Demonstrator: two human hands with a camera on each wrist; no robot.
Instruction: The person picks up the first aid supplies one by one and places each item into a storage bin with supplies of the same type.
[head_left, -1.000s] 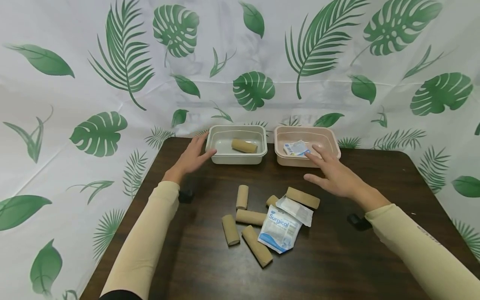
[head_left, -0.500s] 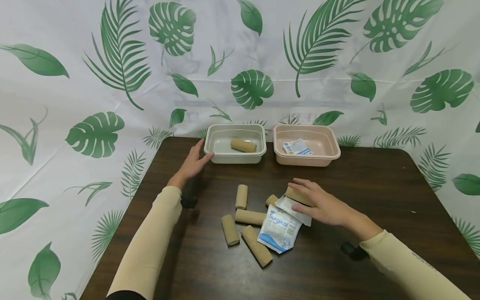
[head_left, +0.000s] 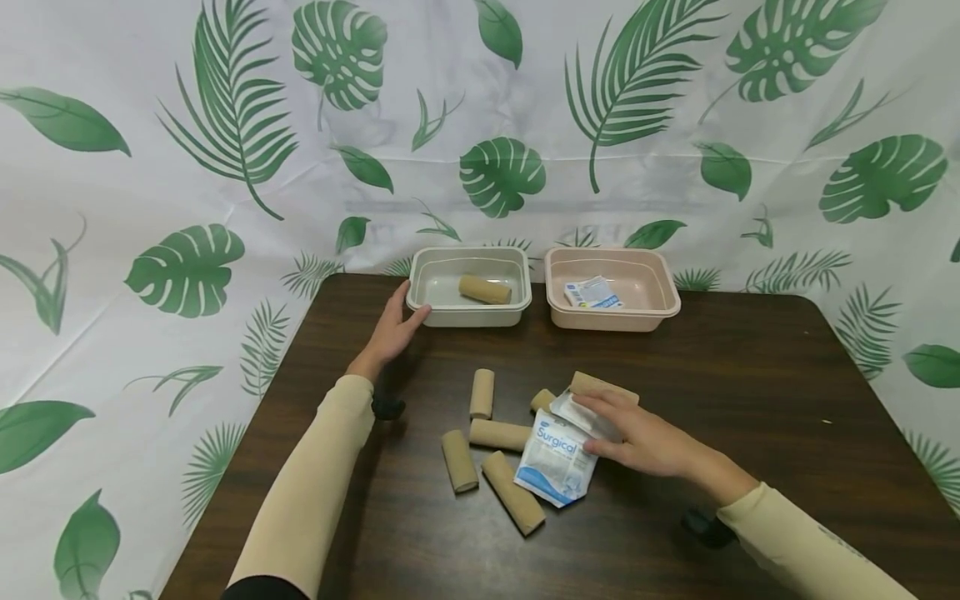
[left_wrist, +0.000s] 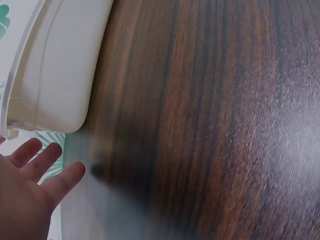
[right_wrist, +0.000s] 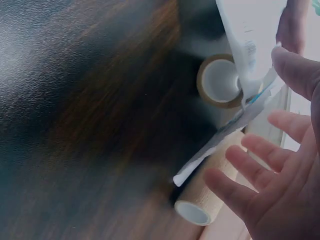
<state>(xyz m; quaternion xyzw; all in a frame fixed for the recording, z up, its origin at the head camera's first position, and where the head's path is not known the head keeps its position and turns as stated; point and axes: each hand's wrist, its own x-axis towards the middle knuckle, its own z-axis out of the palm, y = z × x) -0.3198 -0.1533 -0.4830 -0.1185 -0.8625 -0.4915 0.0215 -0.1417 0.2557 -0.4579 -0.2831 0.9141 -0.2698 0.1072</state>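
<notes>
My left hand (head_left: pixel 388 330) is at the left end of a pale grey-green plastic bin (head_left: pixel 472 318), thumb by its front corner. In the left wrist view its fingers are spread beside the bin wall (left_wrist: pixel 65 75). Over the pile, my right hand (head_left: pixel 641 433) reaches with fingers extended above a white packet (head_left: pixel 573 412) and a cardboard tube (head_left: pixel 600 386). Its thumb is at the edge of a white-and-blue packet marked "Surgical" (head_left: pixel 551 467). The right wrist view shows the spread fingers near a tube (right_wrist: pixel 207 187), the thumb against a packet (right_wrist: pixel 255 35); no firm grip shows.
Several more cardboard tubes (head_left: pixel 501 435) lie left of the packets on the dark wood table (head_left: pixel 750 400). One tube (head_left: pixel 484 290) is inside the grey-green bin. Beside it stands a pink bin (head_left: pixel 615 320) holding a small packet (head_left: pixel 592 293). A leaf-patterned sheet (head_left: pixel 637 125) hangs behind.
My right hand has moved from the pink bin's front edge down towards me, over the packets and the upper tube. The left hand has stayed at the grey-green bin.
</notes>
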